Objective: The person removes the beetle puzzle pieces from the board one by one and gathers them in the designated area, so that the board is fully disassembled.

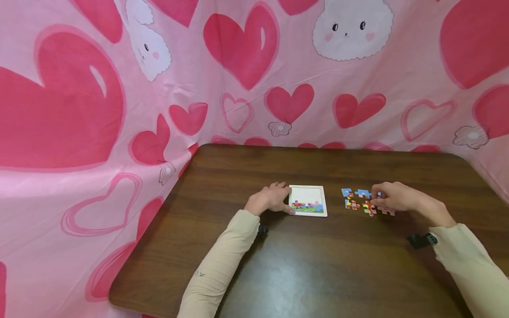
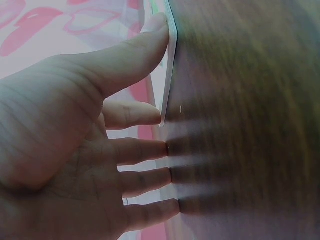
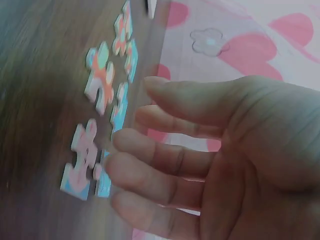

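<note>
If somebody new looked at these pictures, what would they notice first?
Probably the pink cloth behind the brown table, covered in big red hearts. Next might come the white-framed picture board on the table, with the left hand touching its left side. To the board's right are colourful puzzle pieces, with the right hand just over them.

Left hand (image 1: 270,197), fingers spread straight, rests fingertips on the surface (image 1: 298,251); right hand (image 1: 395,196), loosely curved, hangs nearer its right edge.
</note>
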Motion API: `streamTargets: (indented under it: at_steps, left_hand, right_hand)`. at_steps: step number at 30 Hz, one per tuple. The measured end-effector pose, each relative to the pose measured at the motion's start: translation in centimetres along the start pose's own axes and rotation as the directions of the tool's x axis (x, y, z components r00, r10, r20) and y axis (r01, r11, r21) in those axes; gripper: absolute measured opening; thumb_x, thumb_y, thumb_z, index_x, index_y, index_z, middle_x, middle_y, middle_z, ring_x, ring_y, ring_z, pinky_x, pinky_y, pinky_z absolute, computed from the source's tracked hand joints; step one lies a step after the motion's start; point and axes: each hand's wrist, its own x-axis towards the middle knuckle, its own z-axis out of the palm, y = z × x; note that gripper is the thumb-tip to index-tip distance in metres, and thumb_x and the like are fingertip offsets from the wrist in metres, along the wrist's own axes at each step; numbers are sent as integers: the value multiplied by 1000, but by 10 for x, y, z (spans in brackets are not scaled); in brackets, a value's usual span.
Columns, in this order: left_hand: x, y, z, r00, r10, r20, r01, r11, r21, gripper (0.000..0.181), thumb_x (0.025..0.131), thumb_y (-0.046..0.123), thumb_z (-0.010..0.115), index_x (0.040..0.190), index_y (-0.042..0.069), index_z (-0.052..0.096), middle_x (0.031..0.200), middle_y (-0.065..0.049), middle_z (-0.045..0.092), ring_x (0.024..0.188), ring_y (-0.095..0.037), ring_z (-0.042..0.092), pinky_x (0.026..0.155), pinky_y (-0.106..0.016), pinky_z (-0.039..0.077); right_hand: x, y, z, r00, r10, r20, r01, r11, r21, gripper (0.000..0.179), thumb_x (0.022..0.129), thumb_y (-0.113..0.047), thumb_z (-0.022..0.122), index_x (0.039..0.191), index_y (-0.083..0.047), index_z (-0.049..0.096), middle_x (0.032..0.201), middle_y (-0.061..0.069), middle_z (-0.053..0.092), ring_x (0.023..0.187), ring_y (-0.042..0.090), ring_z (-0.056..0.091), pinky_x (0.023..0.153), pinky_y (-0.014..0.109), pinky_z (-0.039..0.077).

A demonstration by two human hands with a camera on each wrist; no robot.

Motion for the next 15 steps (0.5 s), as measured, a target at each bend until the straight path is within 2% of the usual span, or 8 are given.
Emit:
streamTargets:
  at_steps: [7,15]
  left_hand:
    - [0,1,2,1000,5,7,-5,1000,-17,79,86,58,65,149,17,40,163,-8,25,151,-30,22,120,-50,26]
    - [-1,0,2,1000,2,-9,-2,1000,-10,74,86,58,67,144,17,45,162,-8,27,150,-30,24,119,-50,27]
  right_hand:
    - [6,-11,11,999,-14,-38,13,1000,-13,13,97,-24,62,97,-11,61,60,-1,56,47,14,53,44,28,46]
    - [21,-34,18,986,-93,-135,86,995,-56,10,95,-23,64,93,-14,62,61,-5,52,41,10,49,44,26,43]
